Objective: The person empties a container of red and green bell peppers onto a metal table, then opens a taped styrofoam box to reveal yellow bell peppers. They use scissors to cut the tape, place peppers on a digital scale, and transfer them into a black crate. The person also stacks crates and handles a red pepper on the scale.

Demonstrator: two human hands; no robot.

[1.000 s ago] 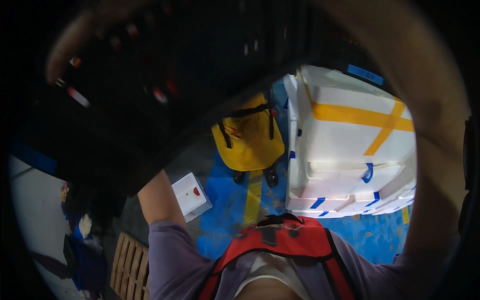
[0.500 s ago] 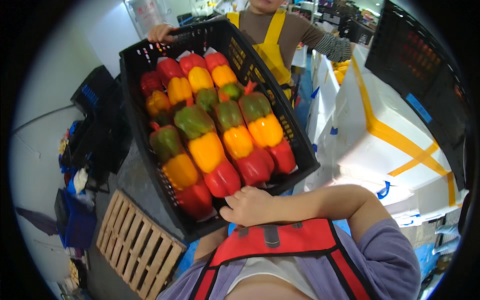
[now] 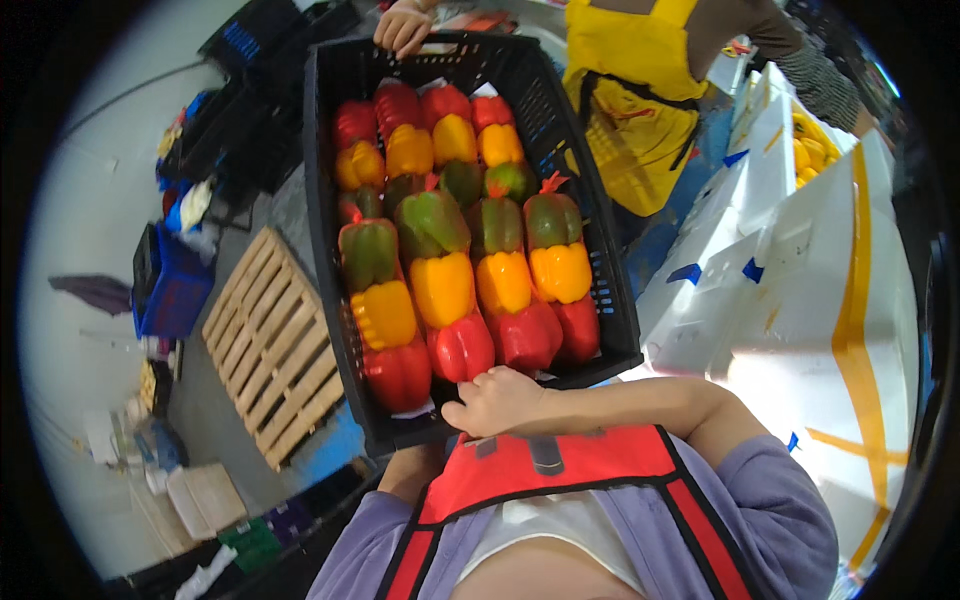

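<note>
1. At the centre of the view, a black crate (image 3: pixel 325 190) is holding columns of red, yellow and green peppers (image 3: pixel 440 290), its near rim sitting just before the person's chest.
2. The right hand (image 3: pixel 500 402) is grasping that near rim, its fingers curling over the edge; this hold is matching the one seen half a second ago.
3. The left forearm (image 3: pixel 410 470) is passing under the near left corner; the crate is hiding the left hand, so whether its fingers are gripping or released cannot be told.
4. At the far rim, a co-worker's hand (image 3: pixel 403 28) is lying over the left part, its fingers draping across the edge.
5. Since half a second ago, the crate is lying less slanted before the body, and the wooden pallet (image 3: pixel 272 350) is showing higher in the view.
6. By judgement, this change is indicating a turn with the load kept in hand, not a release.
7. On the right, white foam boxes (image 3: pixel 780 400) are standing near the crate, and a yellow apron (image 3: pixel 620 150) is hanging beside its far end.
</note>
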